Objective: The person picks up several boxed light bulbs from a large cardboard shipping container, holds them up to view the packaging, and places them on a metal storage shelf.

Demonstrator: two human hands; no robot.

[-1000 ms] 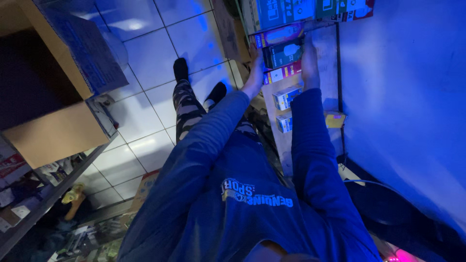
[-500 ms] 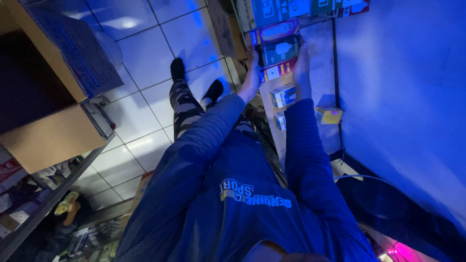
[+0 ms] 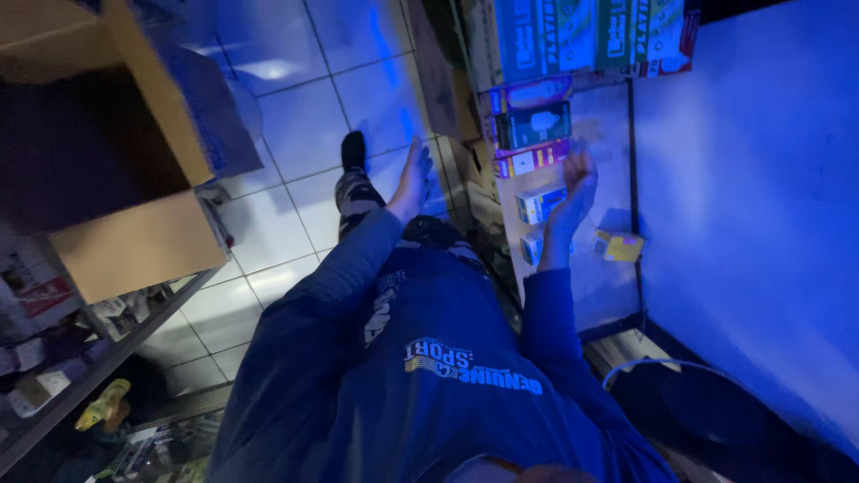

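Blue light washes over a white tiled floor [image 3: 295,116] at the upper left and a pale shelf [image 3: 599,286] at the centre right. Our right hand [image 3: 573,192] hovers open-fingered just beside a small white box [image 3: 541,204] on the shelf; our left hand [image 3: 413,183] hangs empty, fingers loosely apart, over the floor.

Dark green box [image 3: 533,124] between purple box [image 3: 528,94] and red box [image 3: 531,159] — yellow box [image 3: 619,245] apart.

Two hands are showing, three small boxes are lying loose on the shelf [image 3: 573,295], and three flat boxes are sitting stacked above.
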